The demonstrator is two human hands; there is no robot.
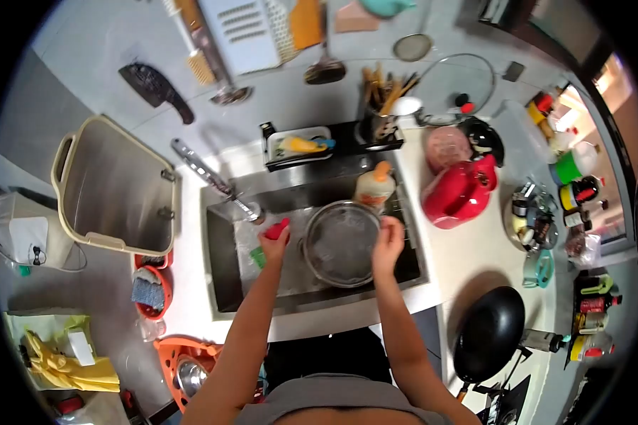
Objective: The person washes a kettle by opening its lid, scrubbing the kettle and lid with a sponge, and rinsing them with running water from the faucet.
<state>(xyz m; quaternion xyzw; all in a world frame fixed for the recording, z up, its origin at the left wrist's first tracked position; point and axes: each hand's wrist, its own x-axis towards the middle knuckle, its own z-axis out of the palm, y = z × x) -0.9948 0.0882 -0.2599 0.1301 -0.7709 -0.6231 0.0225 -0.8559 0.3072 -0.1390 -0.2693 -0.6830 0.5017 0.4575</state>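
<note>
In the sink (223, 280) sits a round steel-rimmed pot (342, 244) with a greyish, cloudy inside. My right hand (388, 246) grips its right rim, thumb and fingers at the edge. Left of the pot, my left hand (273, 246) is closed on a small red thing (276, 228), whose kind I cannot make out. The faucet (244, 207) ends just above that hand. A green piece (258, 256) lies on the sink bottom beside my left wrist. Behind the pot stands a bottle with an orange top (375, 185).
A caddy (298, 146) and a utensil holder (380, 127) stand behind the sink. To the right are a red kettle-like vessel (461, 191) and a black frying pan (490, 333). A beige bin (117, 188) stands on the left; a cleaver (156, 88) hangs on the wall.
</note>
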